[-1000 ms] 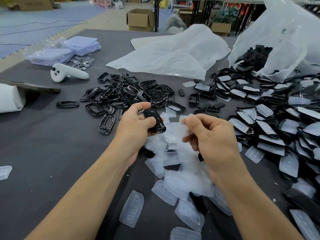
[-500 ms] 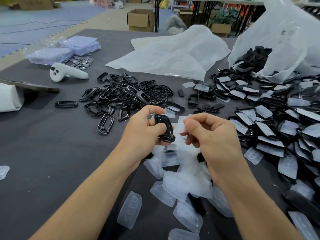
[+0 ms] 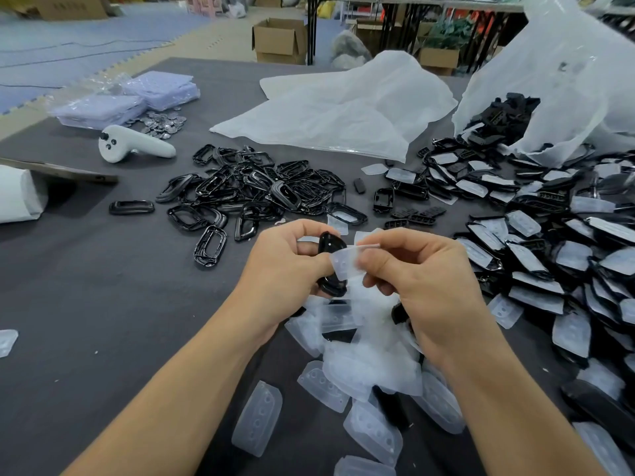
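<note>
The left hand (image 3: 285, 280) grips a black key-fob shell (image 3: 330, 245), its fingers curled round it so that only the shell's top end and lower tip show. The right hand (image 3: 422, 286) pinches a translucent button pad (image 3: 343, 262) between thumb and forefinger, and the pad touches the shell. Its other fingers curl under, out of sight. Both are held above a heap of clear pads (image 3: 360, 365) toward the near edge of the bench (image 3: 86, 286), which is out of frame.

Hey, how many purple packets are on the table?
2. One purple packet lies far left, beyond the white controller; the other purple packet sits just behind it. Others may be hidden.
</note>
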The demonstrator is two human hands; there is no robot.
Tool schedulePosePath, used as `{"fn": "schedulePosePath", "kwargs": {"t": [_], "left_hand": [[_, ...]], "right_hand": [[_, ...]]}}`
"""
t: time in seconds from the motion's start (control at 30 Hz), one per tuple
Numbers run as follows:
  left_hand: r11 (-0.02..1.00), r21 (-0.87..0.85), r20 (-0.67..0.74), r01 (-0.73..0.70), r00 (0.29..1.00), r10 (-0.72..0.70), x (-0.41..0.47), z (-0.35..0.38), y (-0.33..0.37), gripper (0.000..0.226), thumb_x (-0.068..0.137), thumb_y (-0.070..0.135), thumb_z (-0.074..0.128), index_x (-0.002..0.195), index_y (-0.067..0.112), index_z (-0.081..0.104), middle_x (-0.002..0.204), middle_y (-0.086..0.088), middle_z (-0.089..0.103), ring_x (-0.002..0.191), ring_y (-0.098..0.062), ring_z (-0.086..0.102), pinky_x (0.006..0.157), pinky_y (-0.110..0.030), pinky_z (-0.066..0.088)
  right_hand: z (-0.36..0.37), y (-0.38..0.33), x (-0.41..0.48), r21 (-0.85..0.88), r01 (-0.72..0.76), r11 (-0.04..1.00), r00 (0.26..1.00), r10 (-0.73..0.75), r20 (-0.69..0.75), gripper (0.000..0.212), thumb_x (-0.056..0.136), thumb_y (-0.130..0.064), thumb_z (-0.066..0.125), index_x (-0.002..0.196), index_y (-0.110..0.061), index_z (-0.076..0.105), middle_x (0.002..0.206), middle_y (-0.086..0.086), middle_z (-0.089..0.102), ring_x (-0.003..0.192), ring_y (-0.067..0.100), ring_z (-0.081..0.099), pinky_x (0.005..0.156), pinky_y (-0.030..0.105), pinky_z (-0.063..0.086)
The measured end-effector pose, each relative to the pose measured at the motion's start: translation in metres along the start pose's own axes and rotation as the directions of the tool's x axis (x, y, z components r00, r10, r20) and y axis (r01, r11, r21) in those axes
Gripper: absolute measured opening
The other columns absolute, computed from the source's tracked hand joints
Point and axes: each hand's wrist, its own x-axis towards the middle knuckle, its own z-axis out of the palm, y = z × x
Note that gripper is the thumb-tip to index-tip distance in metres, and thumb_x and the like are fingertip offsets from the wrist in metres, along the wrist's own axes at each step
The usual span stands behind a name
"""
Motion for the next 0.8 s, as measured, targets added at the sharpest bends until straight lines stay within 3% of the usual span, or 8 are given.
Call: {"fn": "schedulePosePath", "kwargs": {"t": [0.17, 0.27, 0.37, 0.5, 0.57, 0.67, 0.8], "left_hand": [[1.0, 0.027, 0.051, 0.01, 0.999, -0.011, -0.002, 0.001, -0.001, 0.018, 0.089, 0.004, 0.079, 0.102, 0.015, 0.074, 0.078, -0.015, 0.078, 0.063, -0.021, 0.072, 0.054, -0.029, 0.057], [0.999, 0.034, 0.104, 0.002, 0.995, -0.006, -0.004, 0.002, -0.001, 0.018, 0.089, 0.005, 0.079, 0.102, 0.016, 0.076, 0.078, -0.015, 0.078, 0.063, -0.02, 0.07, 0.056, -0.03, 0.056], [1.0, 0.027, 0.124, -0.007, 0.992, 0.003, -0.003, 0.001, -0.002, 0.02, 0.09, 0.004, 0.078, 0.101, 0.02, 0.078, 0.079, -0.011, 0.079, 0.067, -0.021, 0.072, 0.059, -0.032, 0.058], [0.997, 0.059, 0.124, -0.051, 0.991, 0.044, -0.003, 0.003, -0.003, 0.027, 0.091, 0.007, 0.077, 0.104, 0.03, 0.079, 0.084, -0.009, 0.08, 0.072, -0.022, 0.073, 0.065, -0.037, 0.057], [0.997, 0.04, 0.128, -0.06, 0.99, 0.055, -0.004, 0.004, -0.004, 0.024, 0.091, 0.011, 0.078, 0.105, 0.031, 0.079, 0.087, -0.01, 0.081, 0.075, -0.023, 0.073, 0.069, -0.042, 0.059], [0.999, 0.004, 0.151, -0.042, 0.988, 0.041, -0.005, 0.006, -0.003, 0.022, 0.094, 0.013, 0.076, 0.111, 0.026, 0.078, 0.091, -0.009, 0.081, 0.08, -0.021, 0.075, 0.077, -0.049, 0.062], [0.997, -0.077, 0.198, 0.011, 0.98, 0.004, -0.006, 0.005, 0.0, 0.03, 0.095, -0.001, 0.069, 0.121, 0.014, 0.074, 0.098, -0.014, 0.08, 0.086, -0.024, 0.078, 0.072, -0.037, 0.064]], "right_hand": [[0.0, -0.002, -0.002, -0.032, -0.026, 0.999, 0.984, 0.031, 0.176, 0.027, 0.091, 0.008, 0.066, 0.094, -0.014, 0.082, 0.068, 0.009, 0.068, 0.06, 0.016, 0.057, 0.058, 0.021, 0.047], [0.003, 0.001, -0.003, -0.196, 0.019, 0.98, 0.997, -0.004, 0.076, 0.022, 0.085, 0.001, 0.076, 0.083, -0.021, 0.077, 0.062, 0.004, 0.071, 0.053, 0.014, 0.06, 0.051, 0.017, 0.045], [0.003, 0.005, -0.004, -0.428, 0.143, 0.892, 0.985, -0.171, -0.028, 0.019, 0.081, -0.011, 0.085, 0.073, -0.026, 0.077, 0.066, -0.008, 0.073, 0.059, 0.007, 0.068, 0.057, 0.017, 0.05], [0.004, 0.007, -0.004, -0.421, 0.159, 0.893, 0.975, -0.209, -0.074, 0.015, 0.077, -0.02, 0.089, 0.076, -0.032, 0.08, 0.073, -0.008, 0.074, 0.069, 0.017, 0.07, 0.068, 0.037, 0.059], [0.004, 0.008, -0.003, -0.393, 0.141, 0.909, 0.98, -0.185, -0.077, 0.014, 0.078, -0.019, 0.088, 0.075, -0.03, 0.08, 0.073, -0.007, 0.075, 0.071, 0.017, 0.072, 0.072, 0.04, 0.061], [0.004, 0.008, -0.002, -0.352, 0.109, 0.93, 0.981, -0.157, -0.11, 0.013, 0.079, -0.016, 0.087, 0.075, -0.027, 0.08, 0.07, -0.005, 0.075, 0.067, 0.015, 0.072, 0.067, 0.033, 0.057], [0.004, 0.009, -0.003, -0.376, 0.115, 0.92, 0.965, -0.192, -0.176, 0.015, 0.079, -0.017, 0.087, 0.073, -0.027, 0.079, 0.065, -0.008, 0.073, 0.057, 0.008, 0.067, 0.057, 0.016, 0.05]]}}
